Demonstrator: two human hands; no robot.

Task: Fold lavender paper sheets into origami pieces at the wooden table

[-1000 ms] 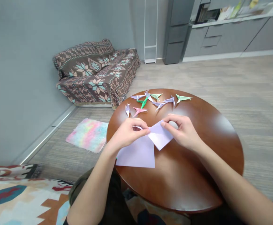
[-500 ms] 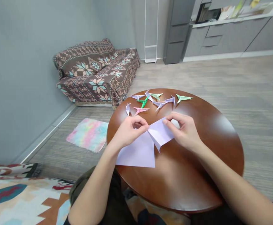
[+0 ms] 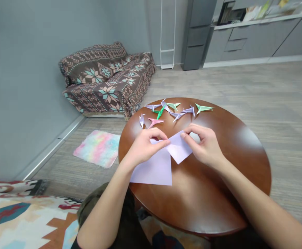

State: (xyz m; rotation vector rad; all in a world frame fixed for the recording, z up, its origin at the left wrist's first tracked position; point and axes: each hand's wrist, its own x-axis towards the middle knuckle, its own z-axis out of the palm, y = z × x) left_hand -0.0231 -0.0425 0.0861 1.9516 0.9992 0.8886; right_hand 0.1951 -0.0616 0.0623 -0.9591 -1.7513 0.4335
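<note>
The paper (image 3: 153,169) looks lilac; the brown sofa throw (image 3: 106,86) has teal snowflakes.

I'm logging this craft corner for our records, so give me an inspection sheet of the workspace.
surface: round glossy wooden table
job's things: partly folded lilac paper sheet
clutter: folded paper figures in lilac, green and pink, including pink paper figure, at the table's far side
grippers: left hand and right hand both pinch the sheet
cables: nothing seen
surroundings: patterned sofa, pastel fluffy mat, patterned rug, grey cabinets
</note>
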